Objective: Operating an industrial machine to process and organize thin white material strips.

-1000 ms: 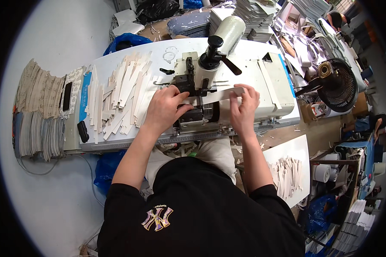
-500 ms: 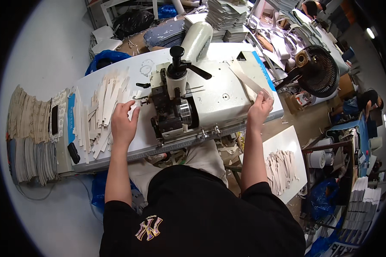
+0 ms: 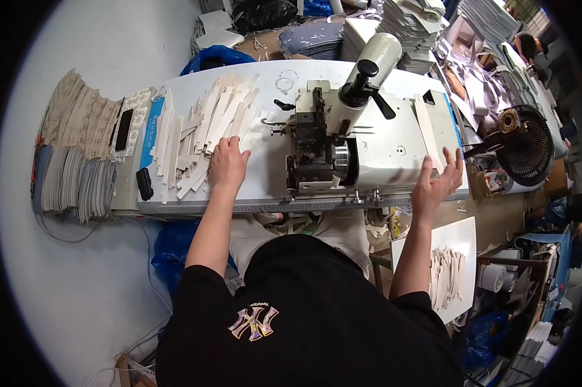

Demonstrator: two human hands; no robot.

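Note:
A machine (image 3: 388, 142) with a pale body, a black-topped post and a metal wheel stands on the white table. Left of it lies a loose heap of thin off-white strips (image 3: 217, 116). My left hand (image 3: 228, 166) rests over the right edge of this heap, thumb apart and fingertips at the strips; no strip shows clearly in its grasp. At the machine's right end, my right hand (image 3: 437, 186) is open, index finger and thumb spread. Just beyond its fingers a pale strip (image 3: 425, 132) lies on the machine's top.
Stacked patterned and grey sheets (image 3: 78, 174) stand at the far left, near a dark phone (image 3: 124, 129). A white board (image 3: 466, 258) by my right elbow bears more strips (image 3: 446, 277). A black fan (image 3: 524, 142) stands at right. Paper stacks (image 3: 407, 32) crowd the back.
My left hand has moved left, from beside the machine to the heap of strips. My right hand has let go of a strip and spread its fingers. The whole view has shifted.

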